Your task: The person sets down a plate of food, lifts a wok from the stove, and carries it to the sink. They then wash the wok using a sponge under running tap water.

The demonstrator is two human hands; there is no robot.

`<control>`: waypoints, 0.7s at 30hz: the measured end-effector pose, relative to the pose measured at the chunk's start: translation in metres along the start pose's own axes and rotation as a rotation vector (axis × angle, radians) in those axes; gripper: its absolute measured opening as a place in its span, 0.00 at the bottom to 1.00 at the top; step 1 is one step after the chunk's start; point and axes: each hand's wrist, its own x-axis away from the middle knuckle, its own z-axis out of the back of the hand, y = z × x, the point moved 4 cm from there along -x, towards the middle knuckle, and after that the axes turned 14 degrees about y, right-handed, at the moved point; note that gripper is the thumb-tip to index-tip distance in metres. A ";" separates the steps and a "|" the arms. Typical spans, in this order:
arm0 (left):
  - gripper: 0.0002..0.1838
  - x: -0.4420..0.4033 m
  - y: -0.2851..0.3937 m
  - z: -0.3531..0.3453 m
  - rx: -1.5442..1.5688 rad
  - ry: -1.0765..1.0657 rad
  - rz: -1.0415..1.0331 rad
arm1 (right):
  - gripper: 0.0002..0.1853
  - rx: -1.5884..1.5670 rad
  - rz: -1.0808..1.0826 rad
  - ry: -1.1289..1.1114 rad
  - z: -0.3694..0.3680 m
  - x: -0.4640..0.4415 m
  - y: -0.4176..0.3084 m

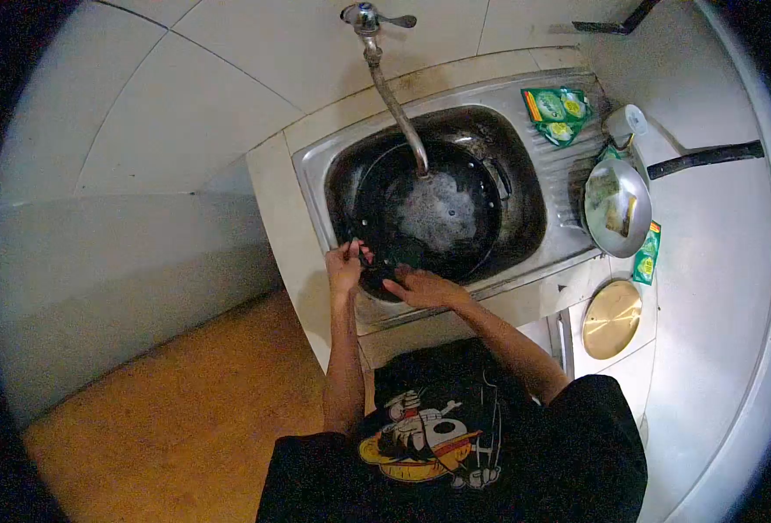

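A large black pot sits in the sink, with water and white suds in its middle. My left hand is closed around the pot's near-left handle, at the rim. Against the near side of the pot, my right hand has its fingers curled inward, with the thumb towards the handle. A dark greenish patch lies by its fingertips; whether it is a scouring pad I cannot make out. The tap's spout ends over the suds.
The steel sink has a ribbed drainboard on the right. Green packets, a white cup, a metal bowl with a sponge-like piece inside, another green packet and a round gold-coloured lid stand there. Tiled walls close in behind and left.
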 end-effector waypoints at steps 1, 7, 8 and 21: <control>0.12 0.002 0.001 0.001 0.009 0.012 0.083 | 0.36 0.025 -0.075 -0.150 0.005 0.008 -0.001; 0.12 -0.001 -0.010 0.002 -0.009 0.024 0.143 | 0.38 0.019 -0.230 -0.170 -0.009 -0.001 0.015; 0.13 -0.002 -0.010 0.002 0.008 0.011 0.122 | 0.38 0.014 -0.214 -0.066 -0.014 -0.006 0.018; 0.15 0.006 0.003 0.006 -0.035 -0.049 0.137 | 0.29 -0.132 0.002 -0.060 0.005 0.000 -0.019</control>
